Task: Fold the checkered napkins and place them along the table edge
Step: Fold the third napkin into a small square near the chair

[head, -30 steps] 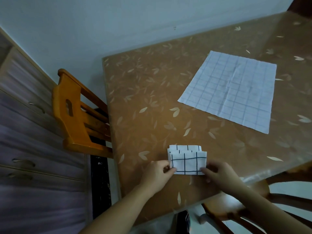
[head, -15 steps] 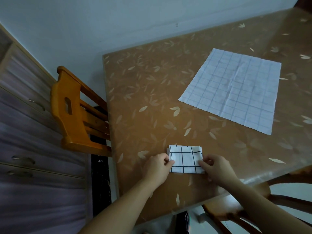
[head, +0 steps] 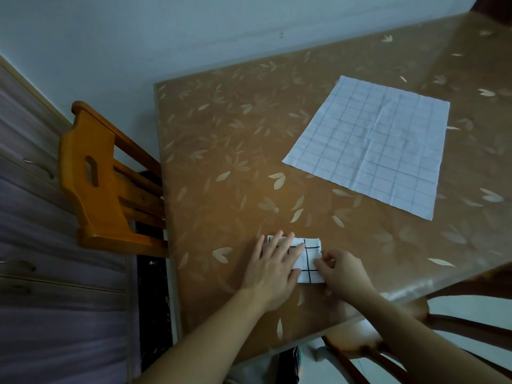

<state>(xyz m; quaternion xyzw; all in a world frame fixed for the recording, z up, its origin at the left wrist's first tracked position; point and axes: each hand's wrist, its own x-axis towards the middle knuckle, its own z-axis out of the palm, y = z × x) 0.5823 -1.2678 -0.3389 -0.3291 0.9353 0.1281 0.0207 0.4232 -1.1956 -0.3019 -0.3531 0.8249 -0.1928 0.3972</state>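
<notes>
White cloth with dark lines, a small folded napkin (head: 307, 259), is pressed flat near the front edge of the surface (head: 221, 151) by the open left hand (head: 273, 268) and pinched by the right hand (head: 342, 271); next, the big flat napkin (head: 371, 145) must be folded.

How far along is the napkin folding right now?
About halfway. One napkin is folded into a small packet near the table's front edge. The left hand lies flat on it with spread fingers, while the right hand pinches its right side, so pressing or final positioning is in hand. The second napkin lies fully open farther back, not yet folded or placed.
</notes>
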